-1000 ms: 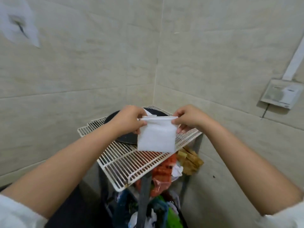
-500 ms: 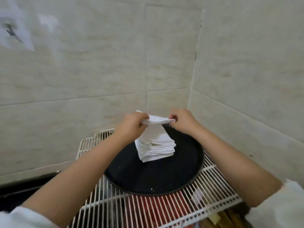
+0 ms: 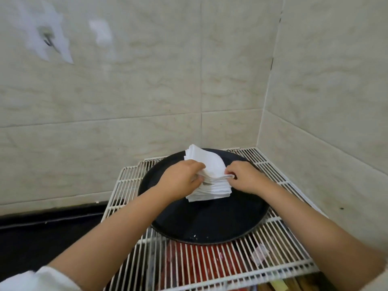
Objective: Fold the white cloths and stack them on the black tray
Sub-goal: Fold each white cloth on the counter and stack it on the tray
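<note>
At the middle of the frame, the left hand [image 3: 182,179] and right hand [image 3: 245,177] each pinch an edge of the top cloth [image 3: 211,167] on the stack [image 3: 210,191], which sits toward the back of the black tray [image 3: 210,225]. The stack looks fanned and uneven, so a careless release or sideways tug could topple it onto the tray or through the wire rack [image 3: 273,259].

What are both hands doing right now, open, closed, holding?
Left hand: pinches the near left edge of the top white cloth on the stack.
Right hand: pinches the same cloth's near right corner.
</note>
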A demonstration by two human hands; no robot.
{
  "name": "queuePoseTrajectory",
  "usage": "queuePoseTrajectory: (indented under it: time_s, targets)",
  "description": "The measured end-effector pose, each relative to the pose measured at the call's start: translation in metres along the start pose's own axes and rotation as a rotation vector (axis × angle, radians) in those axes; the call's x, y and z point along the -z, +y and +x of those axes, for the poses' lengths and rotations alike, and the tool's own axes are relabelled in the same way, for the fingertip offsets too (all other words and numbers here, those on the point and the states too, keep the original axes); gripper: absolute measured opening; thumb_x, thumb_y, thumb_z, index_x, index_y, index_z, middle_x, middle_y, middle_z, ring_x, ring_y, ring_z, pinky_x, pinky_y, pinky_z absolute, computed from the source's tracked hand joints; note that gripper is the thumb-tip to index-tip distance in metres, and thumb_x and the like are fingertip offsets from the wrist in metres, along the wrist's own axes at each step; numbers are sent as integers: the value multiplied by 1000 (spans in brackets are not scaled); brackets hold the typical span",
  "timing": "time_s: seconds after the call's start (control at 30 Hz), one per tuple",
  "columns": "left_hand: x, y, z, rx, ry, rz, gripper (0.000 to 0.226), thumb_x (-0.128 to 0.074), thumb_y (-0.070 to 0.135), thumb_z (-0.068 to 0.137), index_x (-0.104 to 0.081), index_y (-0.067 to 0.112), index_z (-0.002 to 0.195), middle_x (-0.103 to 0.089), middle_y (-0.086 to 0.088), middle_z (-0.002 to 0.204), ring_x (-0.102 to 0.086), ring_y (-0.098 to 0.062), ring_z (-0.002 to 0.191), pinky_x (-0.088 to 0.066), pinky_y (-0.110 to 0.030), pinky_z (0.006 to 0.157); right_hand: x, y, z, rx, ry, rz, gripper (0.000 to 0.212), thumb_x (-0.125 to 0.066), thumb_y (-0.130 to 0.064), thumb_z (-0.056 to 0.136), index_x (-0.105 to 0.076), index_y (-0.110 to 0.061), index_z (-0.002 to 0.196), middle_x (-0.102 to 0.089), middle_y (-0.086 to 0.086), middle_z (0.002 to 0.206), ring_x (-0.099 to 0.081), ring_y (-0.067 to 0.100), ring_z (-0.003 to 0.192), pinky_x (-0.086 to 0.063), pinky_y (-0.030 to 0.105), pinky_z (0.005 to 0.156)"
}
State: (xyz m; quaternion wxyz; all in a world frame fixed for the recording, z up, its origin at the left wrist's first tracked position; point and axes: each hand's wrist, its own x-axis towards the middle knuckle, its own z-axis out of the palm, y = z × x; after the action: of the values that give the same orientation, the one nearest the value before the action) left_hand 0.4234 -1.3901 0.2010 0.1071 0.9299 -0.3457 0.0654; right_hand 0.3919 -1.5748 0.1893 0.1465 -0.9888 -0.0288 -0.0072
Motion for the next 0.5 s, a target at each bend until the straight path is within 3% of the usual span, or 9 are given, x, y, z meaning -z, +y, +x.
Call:
queuePoseTrajectory:
  time_s: [0.07, 0.13, 0.2, 0.23, 0.27, 0.5]
  targets:
    - [-2, 0, -1, 28, -44, 27, 45, -45, 26, 96, -38, 18, 139, -45, -1, 141, -45, -20, 127, -41, -32, 100, 0, -1, 1, -29, -16, -11, 31, -46, -3, 81, -41, -13, 52, -40, 0, 60, -48, 23, 72, -30, 32, 58]
    - [1, 1, -5, 61, -48, 43, 48, -43, 28, 96, -31, 18, 142, -41, -2, 143, -45, -22, 126, -43, -34, 96, 7, -11, 0, -40, -29, -27, 31, -47, -4, 81, -44, -20, 55, -45, -3, 66, -54, 25, 80, -33, 33, 59]
    - [9, -1, -9, 93, -23, 70, 49, -42, 29, 96, -30, 18, 142, -41, -3, 142, -48, -24, 122, -44, -35, 91, 18, -29, -3, -44, -17, -50, 20, -48, -12, 87, -63, -21, 97, -59, 2, 106, -54, 26, 109, -44, 33, 81]
    - [15, -4, -13, 118, -3, 96, 47, -43, 29, 96, -33, 17, 140, -42, -5, 140, -48, -26, 121, -44, -37, 90, 23, -41, -3, -40, 15, -73, 30, -49, -17, 89, -57, -17, 118, -54, 5, 126, -50, 26, 119, -42, 33, 93]
    - [23, -9, -19, 155, 11, 125, 45, -43, 28, 95, -36, 15, 137, -44, -7, 138, -47, -28, 121, -44, -37, 91, 28, -54, -3, -17, 46, -88, 37, -48, -20, 91, -50, -14, 128, -50, 6, 135, -47, 26, 123, -40, 33, 98]
    - [82, -96, -129, 473, 37, 181, 40, -40, 27, 97, -41, 8, 132, -47, -12, 134, -46, -31, 122, -43, -40, 95, 23, -198, 3, 264, 118, -107, 40, -44, -18, 93, -47, -9, 131, -48, 13, 139, -45, 29, 126, -37, 36, 103]
